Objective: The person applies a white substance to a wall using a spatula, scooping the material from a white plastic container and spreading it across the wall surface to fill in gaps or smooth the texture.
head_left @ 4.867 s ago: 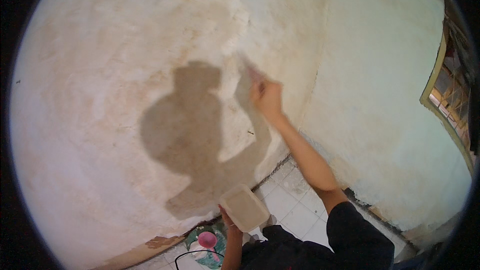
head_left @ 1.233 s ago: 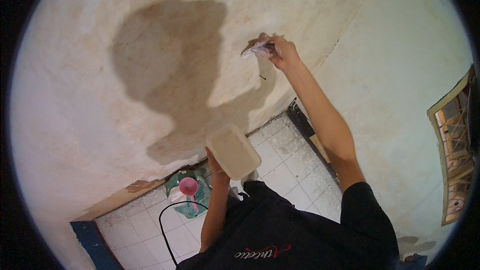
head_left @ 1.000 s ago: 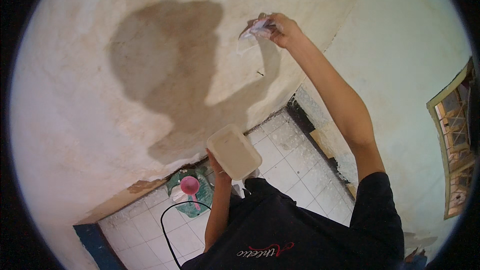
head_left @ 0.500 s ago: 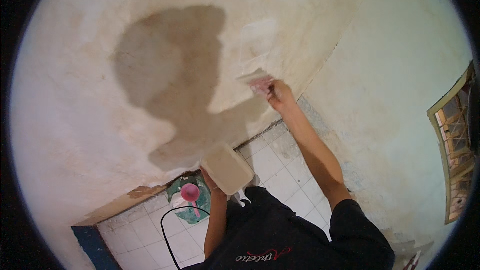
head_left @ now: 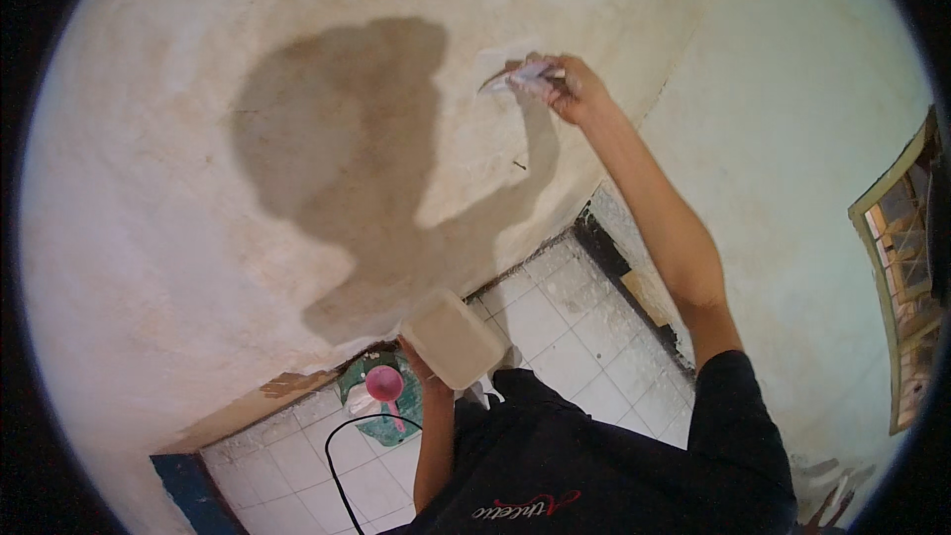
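Head view, right hand (head_left: 577, 91) gripping flat tool (head_left: 531, 78), left hand (head_left: 420, 367) holding tub (head_left: 484, 368), lettered shirt (head_left: 604, 461)

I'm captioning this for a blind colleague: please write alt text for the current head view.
A right hand holds a flat tool smeared with white at a stained, pale wall, while the left hand holds a pale rectangular container lower down. A large shadow falls across the wall; a pink dipper rests on green material on white floor tiles.

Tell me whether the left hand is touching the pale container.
Touching. The head view shows the left hand against the left side of the pale container, no gap between them.
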Action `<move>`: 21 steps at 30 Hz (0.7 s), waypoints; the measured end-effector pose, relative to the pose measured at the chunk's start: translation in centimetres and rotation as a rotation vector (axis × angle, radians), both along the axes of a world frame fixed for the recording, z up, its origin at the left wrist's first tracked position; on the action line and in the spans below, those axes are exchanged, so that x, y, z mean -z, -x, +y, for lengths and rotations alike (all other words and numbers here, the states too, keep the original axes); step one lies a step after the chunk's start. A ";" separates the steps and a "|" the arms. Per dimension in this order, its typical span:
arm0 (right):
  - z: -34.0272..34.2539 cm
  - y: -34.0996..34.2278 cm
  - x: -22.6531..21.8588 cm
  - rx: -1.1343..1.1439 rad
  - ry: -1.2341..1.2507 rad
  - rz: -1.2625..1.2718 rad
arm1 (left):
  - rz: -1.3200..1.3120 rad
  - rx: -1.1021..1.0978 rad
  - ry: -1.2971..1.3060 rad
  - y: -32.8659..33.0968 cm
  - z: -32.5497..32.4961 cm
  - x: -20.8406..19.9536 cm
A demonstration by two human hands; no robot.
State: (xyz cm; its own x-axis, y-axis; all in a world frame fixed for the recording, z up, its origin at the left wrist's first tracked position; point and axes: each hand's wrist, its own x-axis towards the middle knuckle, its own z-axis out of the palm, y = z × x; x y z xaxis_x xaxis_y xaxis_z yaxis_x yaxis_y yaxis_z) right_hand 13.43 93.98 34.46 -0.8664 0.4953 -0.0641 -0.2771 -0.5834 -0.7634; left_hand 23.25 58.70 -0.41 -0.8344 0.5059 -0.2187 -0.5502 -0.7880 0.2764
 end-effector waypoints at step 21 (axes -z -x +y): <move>-3.0 -6.5 10.5 0.076 -0.069 -0.004 | 0.053 -0.045 0.105 0.4 -0.4 0.0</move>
